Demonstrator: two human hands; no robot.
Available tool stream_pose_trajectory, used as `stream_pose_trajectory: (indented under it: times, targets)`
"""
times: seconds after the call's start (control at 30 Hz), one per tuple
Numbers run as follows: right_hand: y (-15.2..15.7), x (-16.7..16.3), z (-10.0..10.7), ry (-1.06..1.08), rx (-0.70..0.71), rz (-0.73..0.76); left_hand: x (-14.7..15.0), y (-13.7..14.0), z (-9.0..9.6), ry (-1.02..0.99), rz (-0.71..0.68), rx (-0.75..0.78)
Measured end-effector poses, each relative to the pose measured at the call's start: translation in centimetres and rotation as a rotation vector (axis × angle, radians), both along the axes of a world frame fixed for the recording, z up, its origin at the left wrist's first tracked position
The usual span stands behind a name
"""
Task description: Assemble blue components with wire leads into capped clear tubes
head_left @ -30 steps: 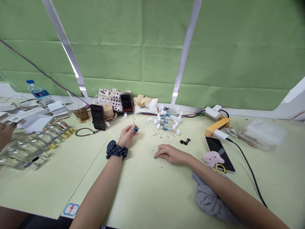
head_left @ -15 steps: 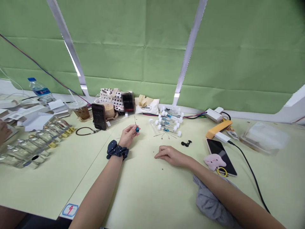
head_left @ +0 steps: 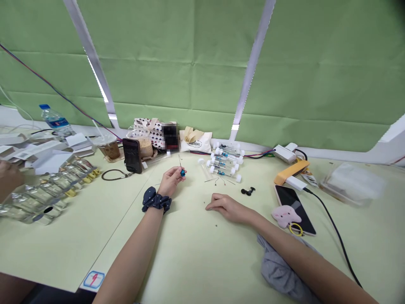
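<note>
My left hand point(head_left: 169, 182), with a dark scrunchie point(head_left: 156, 200) at the wrist, pinches a small shiny blue piece point(head_left: 182, 172). A thin wire point(head_left: 180, 162) with a bent tip rises from that piece. My right hand point(head_left: 228, 208) rests on the table, its thumb and index finger pressed together at the surface; anything between them is too small to make out. One tiny speck point(head_left: 204, 202) lies just beyond those fingertips and another speck point(head_left: 216, 225) nearer me. Thin bent wires point(head_left: 216, 182) lie in front of several stacked clear tubes point(head_left: 221, 172) with white caps and blue parts inside.
Small black parts point(head_left: 248, 191) lie right of the tubes. Farther right are a phone point(head_left: 300, 211), an orange block point(head_left: 291, 171) and a black cable point(head_left: 332, 228). Glass bottles point(head_left: 41, 194), a standing phone point(head_left: 132, 156) and a drink cup point(head_left: 110, 148) are leftward. Another person's hand point(head_left: 9, 177) shows far left.
Both my hands keep nearly the same place and grip. The whole view has shifted slightly. The other person's hand at the far left reaches further into view.
</note>
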State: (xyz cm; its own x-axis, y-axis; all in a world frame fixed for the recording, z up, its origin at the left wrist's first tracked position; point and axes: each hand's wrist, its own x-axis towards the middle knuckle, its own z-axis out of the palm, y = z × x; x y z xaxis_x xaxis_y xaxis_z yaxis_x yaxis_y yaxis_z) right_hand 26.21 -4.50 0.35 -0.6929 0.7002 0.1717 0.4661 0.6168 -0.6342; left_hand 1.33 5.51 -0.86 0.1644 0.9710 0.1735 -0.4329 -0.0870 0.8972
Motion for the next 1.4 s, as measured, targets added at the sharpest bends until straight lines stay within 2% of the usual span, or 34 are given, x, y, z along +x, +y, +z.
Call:
stream_pose_trajectory:
  times: [0.6,1.4]
  targets:
    - [0.0,-0.1,-0.3,0.004,0.064,-0.01,-0.1,0.3,-0.4,-0.003,-0.008,0.018]
    - [-0.7,-1.1,0.3,-0.018,0.133,-0.062,-0.1,-0.2,0.1,0.01,-0.001,0.016]
